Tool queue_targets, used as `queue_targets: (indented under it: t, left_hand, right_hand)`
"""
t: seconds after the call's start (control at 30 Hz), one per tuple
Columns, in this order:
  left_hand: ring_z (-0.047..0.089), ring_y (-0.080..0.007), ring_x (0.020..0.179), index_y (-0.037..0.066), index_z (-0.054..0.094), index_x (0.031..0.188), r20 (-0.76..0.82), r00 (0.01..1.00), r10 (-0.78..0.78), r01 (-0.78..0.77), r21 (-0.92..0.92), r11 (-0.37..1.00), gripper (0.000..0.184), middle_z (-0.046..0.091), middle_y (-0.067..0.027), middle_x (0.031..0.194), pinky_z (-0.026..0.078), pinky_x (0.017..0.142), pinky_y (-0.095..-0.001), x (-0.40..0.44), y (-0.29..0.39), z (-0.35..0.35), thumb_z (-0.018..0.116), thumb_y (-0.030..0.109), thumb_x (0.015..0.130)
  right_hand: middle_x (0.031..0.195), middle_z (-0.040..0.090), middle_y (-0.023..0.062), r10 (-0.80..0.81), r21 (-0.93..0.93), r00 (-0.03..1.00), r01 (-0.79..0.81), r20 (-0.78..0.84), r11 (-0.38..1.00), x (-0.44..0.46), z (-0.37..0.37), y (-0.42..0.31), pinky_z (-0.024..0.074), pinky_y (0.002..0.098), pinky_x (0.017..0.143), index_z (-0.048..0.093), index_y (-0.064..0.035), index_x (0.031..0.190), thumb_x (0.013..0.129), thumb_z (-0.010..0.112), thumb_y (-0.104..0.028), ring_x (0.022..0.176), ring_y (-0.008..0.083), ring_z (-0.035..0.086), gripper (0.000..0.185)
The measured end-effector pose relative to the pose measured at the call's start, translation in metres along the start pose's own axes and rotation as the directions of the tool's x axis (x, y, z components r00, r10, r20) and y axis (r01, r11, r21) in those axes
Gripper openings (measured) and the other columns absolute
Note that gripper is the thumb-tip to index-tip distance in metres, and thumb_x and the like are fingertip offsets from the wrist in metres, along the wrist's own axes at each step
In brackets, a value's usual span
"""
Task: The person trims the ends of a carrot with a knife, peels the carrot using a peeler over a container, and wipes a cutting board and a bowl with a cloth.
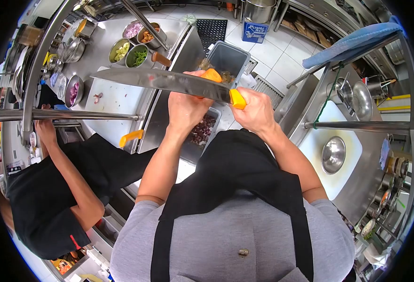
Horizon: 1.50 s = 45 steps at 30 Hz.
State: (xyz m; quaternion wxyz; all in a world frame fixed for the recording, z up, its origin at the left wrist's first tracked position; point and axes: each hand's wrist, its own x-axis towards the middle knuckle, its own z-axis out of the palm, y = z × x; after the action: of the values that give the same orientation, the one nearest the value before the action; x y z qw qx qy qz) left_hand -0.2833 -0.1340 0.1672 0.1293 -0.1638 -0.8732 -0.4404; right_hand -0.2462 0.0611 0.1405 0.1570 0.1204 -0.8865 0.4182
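The right hand (257, 113) grips a knife (155, 80), the left hand (186, 109) an orange object (212, 75) (its kind is unclear). Knife handling seems underway; the next move needs care.

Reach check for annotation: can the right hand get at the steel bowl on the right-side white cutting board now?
Probably not yet: the right hand grips the knife's yellow handle. Freed, it likely could: the steel bowl looks uncovered, and the steel rail crosses the view beyond it.

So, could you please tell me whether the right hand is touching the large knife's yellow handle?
Touching: the head view shows the right hand closed around the yellow handle.
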Motion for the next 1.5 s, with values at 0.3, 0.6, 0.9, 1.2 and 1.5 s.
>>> queue_targets:
  t: [0.3,0.6,0.9,1.2,1.5]
  left_hand:
    - [0.068,-0.028,0.088,0.001,0.067,0.104,-0.139,0.982,0.128,-0.137,-0.061,0.989,0.039,0.068,-0.0128,0.099,0.055,0.08,-0.0352,-0.001,0.0,-0.022,0.088,0.009,0.072]
    - [0.064,-0.0244,0.096,0.005,0.066,0.104,-0.199,0.904,0.38,-0.42,-0.237,0.876,0.038,0.068,-0.0108,0.1,0.051,0.085,-0.0367,-0.003,-0.01,-0.025,0.088,0.011,0.075]
    - [0.065,-0.0243,0.092,0.004,0.067,0.104,-0.19,0.88,0.435,-0.474,-0.321,0.82,0.043,0.068,-0.0108,0.099,0.053,0.082,-0.0357,0.0,-0.002,-0.024,0.09,0.011,0.069]
    - [0.063,-0.0159,0.079,0.002,0.065,0.109,0.127,0.966,-0.224,0.25,-0.261,0.932,0.037,0.067,-0.0043,0.09,0.051,0.078,-0.0291,-0.002,-0.017,0.011,0.084,0.023,0.084]
    - [0.072,-0.0196,0.096,-0.001,0.067,0.116,0.129,0.989,-0.078,0.106,-0.233,0.967,0.042,0.072,-0.0111,0.108,0.056,0.084,-0.0318,-0.004,-0.029,0.019,0.082,0.007,0.078]
  right_hand:
    - [0.091,0.071,0.0271,0.486,-0.253,0.858,-0.44,0.165,0.862,0.0,0.022,0.088,0.0557,0.0523,0.078,0.073,-0.0048,0.097,0.085,0.063,-0.027,0.086,0.0454,0.069,0.027]
    - [0.092,0.069,0.0314,0.613,-0.24,0.772,-0.57,0.171,0.786,-0.008,0.027,0.091,0.0519,0.0555,0.084,0.072,0.0008,0.097,0.087,0.061,-0.027,0.091,0.0493,0.067,0.031]
    - [0.091,0.069,0.0311,0.595,-0.263,0.79,-0.549,0.146,0.794,-0.008,0.023,0.086,0.0521,0.0554,0.083,0.071,0.001,0.096,0.087,0.061,-0.028,0.091,0.0501,0.066,0.032]
    - [0.089,0.069,0.0276,0.584,-0.114,0.808,-0.575,0.076,0.81,-0.013,0.0,0.043,0.0534,0.0533,0.075,0.071,-0.0028,0.095,0.086,0.064,-0.027,0.082,0.0463,0.068,0.027]
    - [0.074,0.066,0.0151,0.059,-0.12,0.998,-0.057,0.013,0.991,-0.014,-0.002,0.004,0.0535,0.0464,0.059,0.062,-0.0051,0.079,0.081,0.07,-0.023,0.067,0.0397,0.066,0.02]
